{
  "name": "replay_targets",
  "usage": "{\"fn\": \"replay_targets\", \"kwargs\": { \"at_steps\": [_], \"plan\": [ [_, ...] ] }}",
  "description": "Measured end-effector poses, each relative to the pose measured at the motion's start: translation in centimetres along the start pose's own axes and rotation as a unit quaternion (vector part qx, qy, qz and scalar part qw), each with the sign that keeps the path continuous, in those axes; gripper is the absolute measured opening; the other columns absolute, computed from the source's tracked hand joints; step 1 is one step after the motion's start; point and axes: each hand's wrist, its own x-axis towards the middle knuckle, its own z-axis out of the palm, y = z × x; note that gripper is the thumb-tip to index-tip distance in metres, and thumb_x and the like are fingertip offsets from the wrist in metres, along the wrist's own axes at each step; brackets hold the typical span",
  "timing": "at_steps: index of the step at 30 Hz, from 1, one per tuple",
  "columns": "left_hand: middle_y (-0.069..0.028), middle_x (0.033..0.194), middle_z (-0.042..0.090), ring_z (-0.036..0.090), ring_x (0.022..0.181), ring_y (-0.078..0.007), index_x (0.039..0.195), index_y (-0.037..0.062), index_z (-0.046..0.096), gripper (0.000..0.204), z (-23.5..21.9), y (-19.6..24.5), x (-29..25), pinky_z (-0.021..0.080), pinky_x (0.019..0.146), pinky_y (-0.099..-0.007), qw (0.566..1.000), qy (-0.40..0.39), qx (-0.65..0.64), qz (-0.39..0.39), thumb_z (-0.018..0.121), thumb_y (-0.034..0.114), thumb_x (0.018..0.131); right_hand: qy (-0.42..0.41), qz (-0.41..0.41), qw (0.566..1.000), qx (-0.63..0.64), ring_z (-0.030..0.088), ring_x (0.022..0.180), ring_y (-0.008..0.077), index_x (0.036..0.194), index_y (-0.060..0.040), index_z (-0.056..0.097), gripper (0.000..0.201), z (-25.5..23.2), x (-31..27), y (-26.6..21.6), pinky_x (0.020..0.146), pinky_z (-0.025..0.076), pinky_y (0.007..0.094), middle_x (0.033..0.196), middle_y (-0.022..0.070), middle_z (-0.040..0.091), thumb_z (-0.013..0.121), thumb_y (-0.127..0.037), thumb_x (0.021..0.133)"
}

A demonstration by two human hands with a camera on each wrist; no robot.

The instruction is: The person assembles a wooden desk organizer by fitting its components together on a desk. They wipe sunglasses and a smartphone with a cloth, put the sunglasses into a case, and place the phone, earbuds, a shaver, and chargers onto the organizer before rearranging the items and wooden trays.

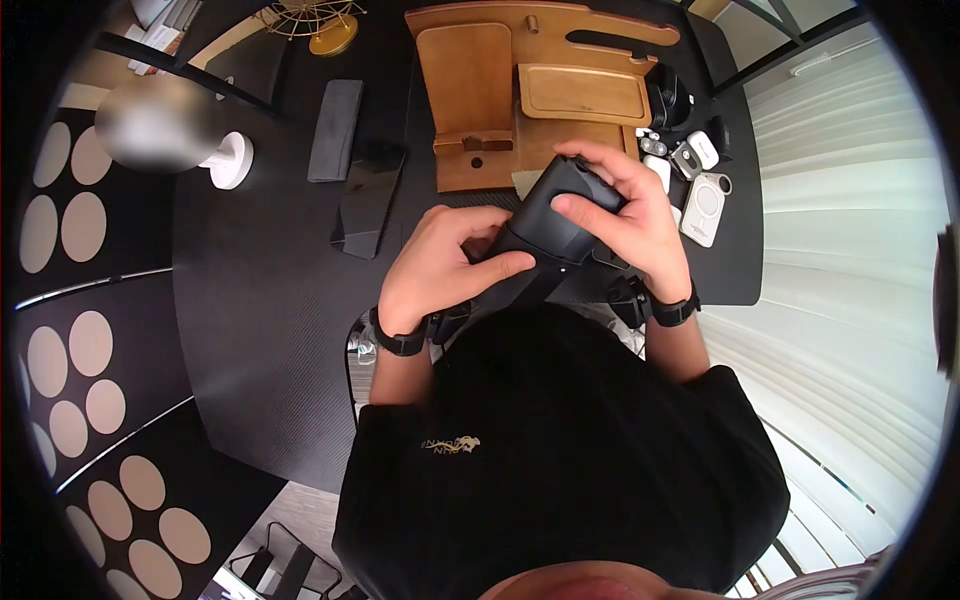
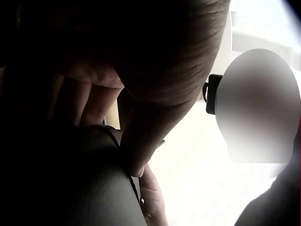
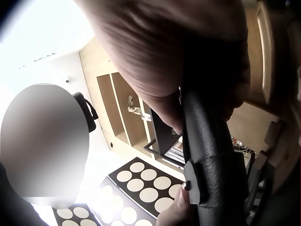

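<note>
In the head view, both hands hold a black case (image 1: 556,222) with a smooth leather-like surface, in front of the chest. My left hand (image 1: 448,262) grips its lower left side, the thumb lying along the near edge. On the upper right part, my right hand (image 1: 630,205) holds it with the thumb on the face and the fingers at the far edge. In the right wrist view the case (image 3: 207,136) appears edge-on, with a small tab and a stud on its side. The left wrist view is dark, and the case (image 2: 101,188) fills its lower left.
A wooden desk organizer (image 1: 466,75) stands at the back of the black table (image 1: 270,330). Left of the hands lie a grey pouch (image 1: 336,130) and a glossy dark panel (image 1: 372,200). Earbud cases (image 1: 703,150) and a white magnetic pad (image 1: 706,210) sit at right.
</note>
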Motion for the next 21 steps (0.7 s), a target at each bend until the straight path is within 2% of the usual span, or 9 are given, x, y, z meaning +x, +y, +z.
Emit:
{"fn": "replay_targets", "kwargs": {
  "at_steps": [7,9,10,12,13,14,15,17,21],
  "plan": [
    [-0.0043,0.063,0.063,0.057,0.059,-0.006,0.094,-0.0027,0.065,0.025,-0.5,-0.5,0.5,0.046,0.056,-0.0239,0.997,-0.073,-0.017,0.034,0.081,0.013,0.084,-0.021,-0.027,0.998,-0.046,0.063,0.099,0.0106,0.128,-0.003,0.064,0.046,-0.3,0.0,0.3,0.088,0.05,0.0266,0.107,0.0037,0.07,0.079,-0.006,0.084],
    [-0.0031,0.062,0.058,0.054,0.058,-0.0062,0.094,-0.0025,0.064,0.026,-1.7,-0.5,0.2,0.045,0.056,-0.0238,0.997,-0.064,0.025,0.043,0.082,0.013,0.084,0.007,-0.029,0.999,0.013,0.064,0.1,0.0115,0.13,-0.0023,0.063,0.049,-0.6,-0.2,0.3,0.09,0.05,0.0269,0.108,0.0055,0.071,0.078,-0.005,0.083],
    [-0.0019,0.06,0.054,0.051,0.057,-0.0065,0.094,-0.0023,0.063,0.027,-2.5,-0.5,-0.2,0.043,0.055,-0.0237,0.995,-0.056,0.068,0.053,0.082,0.013,0.083,0.018,-0.111,0.993,0.038,0.065,0.103,0.0137,0.131,-0.0001,0.062,0.048,-1.0,0.3,1.0,0.093,0.049,0.0285,0.11,0.008,0.071,0.075,-0.006,0.085],
    [-0.0038,0.074,0.057,0.052,0.065,-0.0067,0.092,-0.0034,0.061,0.03,-5.0,-0.5,-1.5,0.043,0.059,-0.0233,0.988,0.049,0.061,0.131,0.085,0.009,0.079,0.064,-0.127,0.985,0.093,0.065,0.105,0.0158,0.13,0.0026,0.06,0.043,-1.6,0.2,1.4,0.096,0.048,0.0303,0.109,0.0101,0.071,0.071,-0.009,0.091],
    [-0.0008,0.079,0.058,0.052,0.068,-0.0061,0.09,-0.0029,0.061,0.028,-5.8,-1.1,-2.6,0.043,0.059,-0.0245,0.974,0.153,-0.002,0.168,0.084,0.004,0.078,0.095,-0.131,0.982,0.098,0.066,0.104,0.0164,0.128,0.0035,0.061,0.036,-1.8,0.2,1.4,0.095,0.048,0.0304,0.108,0.0105,0.072,0.066,-0.012,0.096],
    [0.0037,0.076,0.056,0.05,0.066,-0.0035,0.09,-0.0001,0.06,0.024,-7.4,-0.9,-3.2,0.041,0.059,-0.0224,0.97,0.197,-0.099,0.099,0.082,0.0,0.08,0.096,-0.131,0.982,0.098,0.066,0.104,0.0164,0.128,0.0035,0.061,0.036,-2.1,0.1,1.4,0.095,0.048,0.0304,0.108,0.0105,0.072,0.066,-0.012,0.096],
    [0.0067,0.071,0.054,0.048,0.064,-0.0002,0.09,0.0024,0.061,0.019,-10.0,-0.8,-3.7,0.038,0.058,-0.0199,0.972,0.207,-0.103,0.027,0.077,-0.003,0.083,0.117,-0.12,0.982,0.086,0.066,0.104,0.0158,0.128,0.0036,0.061,0.034,-2.4,0.1,1.4,0.095,0.048,0.0297,0.107,0.0105,0.072,0.064,-0.011,0.097],
    [0.0091,0.065,0.052,0.045,0.059,0.0002,0.09,0.0042,0.062,0.012,-12.7,-0.1,-2.6,0.035,0.054,-0.02,0.968,0.25,-0.018,-0.013,0.074,0.006,0.09,0.145,-0.109,0.981,0.064,0.066,0.101,0.0145,0.126,0.0034,0.062,0.029,-2.9,0.0,1.5,0.094,0.047,0.0283,0.105,0.0101,0.072,0.061,-0.01,0.1],
    [0.0063,0.062,0.053,0.05,0.056,-0.003,0.081,0.0066,0.059,0.023,-16.8,-3.8,1.2,0.037,0.051,-0.0205,0.961,0.263,0.034,-0.081,0.078,0.018,0.089,0.152,-0.1,0.981,0.068,0.065,0.1,0.0127,0.126,0.0027,0.062,0.029,-2.7,0.1,1.6,0.092,0.048,0.0271,0.103,0.0079,0.072,0.063,-0.009,0.099]
  ]
}}
